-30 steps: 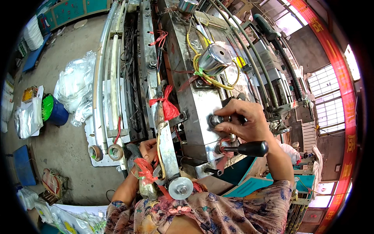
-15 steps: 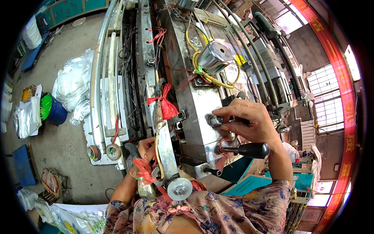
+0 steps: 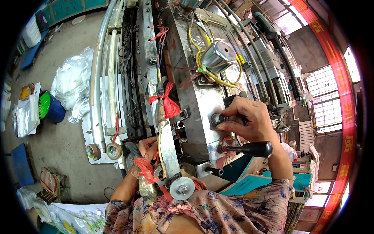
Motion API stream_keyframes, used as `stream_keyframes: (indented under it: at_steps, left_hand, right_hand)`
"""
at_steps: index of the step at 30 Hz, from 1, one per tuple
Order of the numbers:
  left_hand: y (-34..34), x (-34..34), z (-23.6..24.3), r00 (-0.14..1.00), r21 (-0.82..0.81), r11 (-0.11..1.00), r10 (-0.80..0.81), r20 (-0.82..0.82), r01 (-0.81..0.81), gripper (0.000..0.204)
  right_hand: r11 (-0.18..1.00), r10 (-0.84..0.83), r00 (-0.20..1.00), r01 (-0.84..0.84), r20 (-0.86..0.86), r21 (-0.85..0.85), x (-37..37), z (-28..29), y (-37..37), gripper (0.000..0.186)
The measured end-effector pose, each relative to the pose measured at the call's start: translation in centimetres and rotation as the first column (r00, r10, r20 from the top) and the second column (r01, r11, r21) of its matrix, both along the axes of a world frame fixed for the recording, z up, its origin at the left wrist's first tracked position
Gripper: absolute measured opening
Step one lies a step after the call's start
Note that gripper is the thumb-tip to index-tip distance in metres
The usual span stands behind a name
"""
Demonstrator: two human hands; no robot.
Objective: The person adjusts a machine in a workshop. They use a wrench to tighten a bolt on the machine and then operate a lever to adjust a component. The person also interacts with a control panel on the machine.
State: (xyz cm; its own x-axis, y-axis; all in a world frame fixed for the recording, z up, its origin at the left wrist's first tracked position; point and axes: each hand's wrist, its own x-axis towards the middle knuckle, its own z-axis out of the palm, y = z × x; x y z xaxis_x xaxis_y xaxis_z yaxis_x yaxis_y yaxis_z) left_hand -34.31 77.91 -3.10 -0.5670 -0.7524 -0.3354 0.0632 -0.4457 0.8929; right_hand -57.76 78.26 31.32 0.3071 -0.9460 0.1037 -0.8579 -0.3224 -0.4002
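With thumb and forefinger of my right hand I pinch the metal bolt on the steel block, near the black-handled lever. My left hand is partly hidden beside the metal bar; I cannot tell its grip. At right hangs a red banner bearing yellow characters.

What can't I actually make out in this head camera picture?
In the head view:
Left hand: fingertips and anything in them, hidden by the metal bar.
Bolt at the right hand: far end, hidden by the metal block.
Farther chrome cylinder: top, cut off by the upper edge.
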Motion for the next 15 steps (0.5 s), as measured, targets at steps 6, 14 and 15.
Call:
stream_keyframes:
  at_steps: [6, 14, 15]
  left_hand:
    - [1.1, -0.3, 0.4, 0.998, -0.042, 0.998, -0.048, -0.032, 0.047, 0.024]
    - [0.4, 0.1, 1.0, 0.999, -0.095, 0.995, -0.023, -0.033, 0.019, 0.025]
    - [0.2, 0.1, 1.1, 0.999, -0.103, 0.994, -0.021, -0.032, 0.017, 0.025]
  right_hand:
    - [0.983, -0.173, 0.985, 0.174, 0.011, -0.066, 0.8, -1.2, 0.7, 0.032]
    - [0.968, -0.252, 0.955, 0.249, 0.156, 0.034, 0.6, -1.4, 2.1, 0.043]
    - [0.964, -0.267, 0.948, 0.26, 0.173, 0.058, 0.6, -1.3, 2.3, 0.046]
